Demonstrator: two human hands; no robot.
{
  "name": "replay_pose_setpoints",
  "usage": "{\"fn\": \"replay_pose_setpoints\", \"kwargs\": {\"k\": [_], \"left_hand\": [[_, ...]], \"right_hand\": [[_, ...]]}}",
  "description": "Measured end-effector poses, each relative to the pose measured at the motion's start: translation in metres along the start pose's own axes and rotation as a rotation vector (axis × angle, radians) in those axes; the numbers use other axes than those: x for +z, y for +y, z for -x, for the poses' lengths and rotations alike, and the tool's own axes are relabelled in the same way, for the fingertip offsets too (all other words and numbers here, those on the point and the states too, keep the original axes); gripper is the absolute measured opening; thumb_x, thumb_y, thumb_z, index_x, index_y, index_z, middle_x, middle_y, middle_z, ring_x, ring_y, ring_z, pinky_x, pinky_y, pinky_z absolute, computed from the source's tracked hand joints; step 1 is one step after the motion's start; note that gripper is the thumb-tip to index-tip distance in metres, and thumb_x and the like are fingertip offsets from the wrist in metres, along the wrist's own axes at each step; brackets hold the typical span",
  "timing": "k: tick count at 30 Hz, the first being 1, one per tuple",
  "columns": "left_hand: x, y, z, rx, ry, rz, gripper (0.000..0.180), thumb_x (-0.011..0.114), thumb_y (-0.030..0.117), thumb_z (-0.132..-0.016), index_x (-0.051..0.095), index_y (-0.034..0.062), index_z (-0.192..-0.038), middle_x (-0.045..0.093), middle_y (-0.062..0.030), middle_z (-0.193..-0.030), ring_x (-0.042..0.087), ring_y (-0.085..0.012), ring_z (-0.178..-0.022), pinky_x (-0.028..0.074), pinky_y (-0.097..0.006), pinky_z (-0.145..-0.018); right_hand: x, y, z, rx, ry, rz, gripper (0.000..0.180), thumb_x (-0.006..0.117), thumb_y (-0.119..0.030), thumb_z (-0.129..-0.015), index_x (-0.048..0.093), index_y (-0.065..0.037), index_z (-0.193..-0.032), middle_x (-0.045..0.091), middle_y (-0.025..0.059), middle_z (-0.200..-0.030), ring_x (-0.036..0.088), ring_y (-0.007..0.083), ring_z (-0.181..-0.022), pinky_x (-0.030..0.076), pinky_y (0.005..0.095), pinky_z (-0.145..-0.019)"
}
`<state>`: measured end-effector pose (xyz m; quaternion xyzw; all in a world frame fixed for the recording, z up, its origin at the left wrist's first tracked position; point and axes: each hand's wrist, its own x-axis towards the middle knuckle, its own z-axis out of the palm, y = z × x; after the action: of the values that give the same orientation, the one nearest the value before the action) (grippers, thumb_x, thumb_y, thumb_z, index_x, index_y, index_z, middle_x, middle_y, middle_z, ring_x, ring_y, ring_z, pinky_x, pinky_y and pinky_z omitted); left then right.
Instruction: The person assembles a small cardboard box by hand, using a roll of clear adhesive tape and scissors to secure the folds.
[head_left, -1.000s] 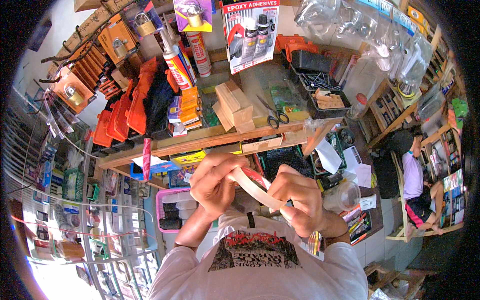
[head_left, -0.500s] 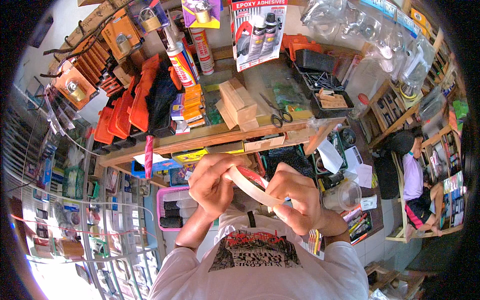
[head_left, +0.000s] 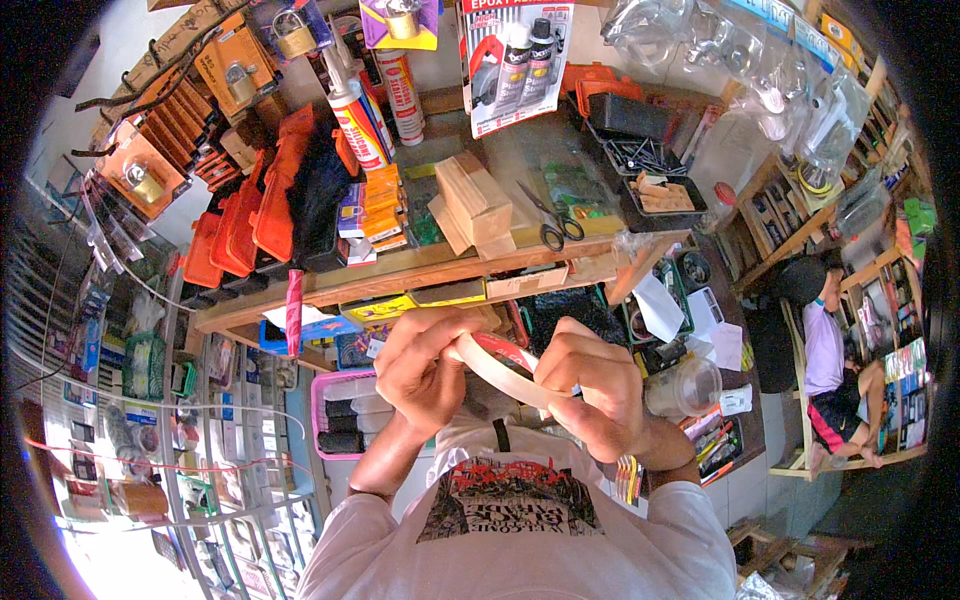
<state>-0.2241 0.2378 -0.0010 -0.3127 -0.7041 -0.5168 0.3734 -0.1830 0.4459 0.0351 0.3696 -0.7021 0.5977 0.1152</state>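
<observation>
A roll of pale tape [head_left: 500, 378] with a red inner core is held up in front of my chest, tilted between both hands. My left hand [head_left: 425, 368] grips its left edge with bent fingers. On the opposite edge, my right hand [head_left: 592, 388] is closed, its thumb and curled fingers pinching the rim near the lower right. The hands hide parts of the roll. Beyond them stands a wooden-framed counter with a glass top. Scissors [head_left: 553, 222] lie on it, beside a brown cardboard box [head_left: 474, 205].
Orange tool cases [head_left: 272, 215], small orange boxes [head_left: 381, 208] and a tray of bolts [head_left: 640, 155] crowd the counter. An adhesive pack [head_left: 513, 70] hangs above it. A pink basket [head_left: 322, 412] stands lower left; a clear tub [head_left: 686, 388] sits right. Another person [head_left: 826, 345] sits far right.
The roll stays in both hands. My right thumb and fingers have shifted slightly on its rim. The view has moved a little; the surroundings look the same.
</observation>
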Motion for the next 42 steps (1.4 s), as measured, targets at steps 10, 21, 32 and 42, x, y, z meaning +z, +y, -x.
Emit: {"fn": "replay_pose_setpoints", "kwargs": {"k": [10,21,32,42], "left_hand": [[-0.001,-0.002,0.003,-0.072,0.054,0.019,0.013,0.063,-0.001,-0.092,0.071,-0.0053,-0.102,0.071,-0.0146,-0.093,0.068,-0.0242,-0.083,0.053,-0.032,-0.078],[-0.015,0.027,-0.019,-0.086,-0.089,0.078,0.042,0.074,0.023,-0.086,0.07,-0.0022,-0.119,0.062,-0.0193,-0.127,0.059,-0.0363,-0.119,0.047,-0.046,-0.099],[-0.015,0.032,-0.014,0.107,-0.133,-0.149,0.03,0.087,0.014,-0.067,0.079,0.0099,-0.095,0.063,-0.0133,-0.123,0.058,-0.0348,-0.116,0.05,-0.045,-0.095],[-0.006,0.034,-0.006,0.289,-0.047,-0.27,0.034,0.084,0.011,-0.063,0.077,0.0095,-0.097,0.071,-0.0042,-0.105,0.064,-0.0291,-0.102,0.054,-0.04,-0.083]], "right_hand": [[0.007,0.007,-0.001,-0.131,0.02,-0.02,0.028,0.053,-0.021,-0.088,0.066,0.003,-0.093,0.065,0.0135,-0.086,0.054,0.0267,-0.073,0.041,0.0402,-0.068],[0.014,-0.007,0.0,0.162,0.065,0.066,0.03,0.072,-0.007,-0.089,0.063,0.006,-0.115,0.056,0.0085,-0.082,0.049,0.0156,-0.064,0.041,0.0294,-0.057],[0.021,-0.016,-0.001,0.102,0.03,0.318,0.029,0.07,-0.001,-0.087,0.063,0.003,-0.115,0.061,0.0119,-0.089,0.059,0.0242,-0.072,0.048,0.0349,-0.063],[0.028,-0.01,0.005,0.01,0.104,0.454,0.03,0.072,-0.002,-0.085,0.061,0.002,-0.113,0.063,0.0152,-0.092,0.061,0.0349,-0.081,0.051,0.043,-0.072]]}}
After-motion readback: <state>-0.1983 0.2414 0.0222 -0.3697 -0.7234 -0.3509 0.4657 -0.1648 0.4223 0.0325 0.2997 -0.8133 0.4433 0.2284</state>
